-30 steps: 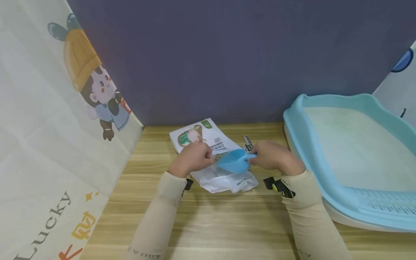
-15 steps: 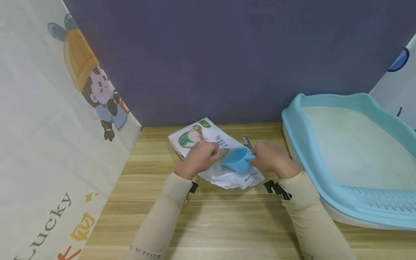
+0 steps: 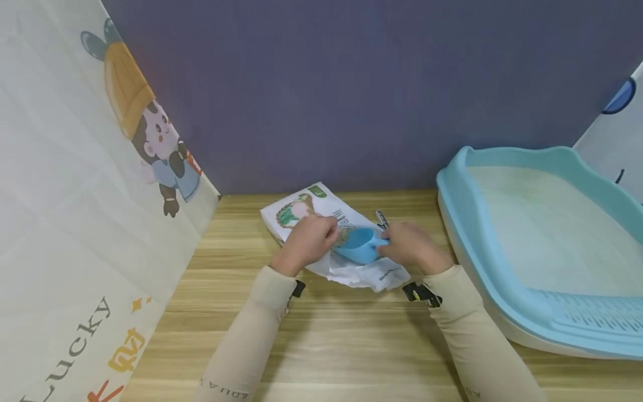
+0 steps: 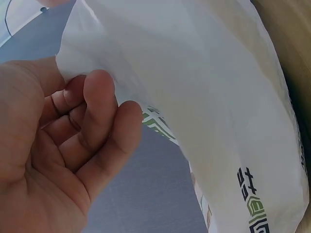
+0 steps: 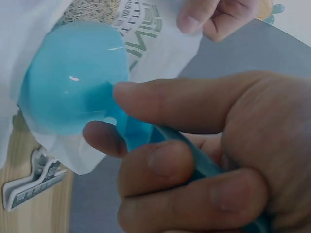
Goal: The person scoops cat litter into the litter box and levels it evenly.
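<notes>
A white printed bag (image 3: 329, 209) lies on the wooden table with its mouth toward me, and pale pellets (image 5: 92, 10) show inside. My left hand (image 3: 312, 239) pinches the edge of the bag's mouth between thumb and fingers, as the left wrist view shows. With my right hand (image 3: 409, 243) I grip the handle of a blue scoop (image 3: 359, 245), thumb along its top and fingers curled underneath. The scoop's bowl (image 5: 75, 77) is at the bag's opening, its front right at the pellets. How much it holds is hidden.
A sealing clip (image 5: 34, 179) lies on the table beside the bag, partly behind my right hand in the head view. To the right stands a large blue-rimmed litter tray (image 3: 482, 240). A dark wall (image 3: 326, 95) rises behind the table (image 3: 321, 346).
The bag's mouth and my left hand have shifted slightly right. The scoop has moved right, then back left and lower toward the pellets. Both hands have kept their holds.
</notes>
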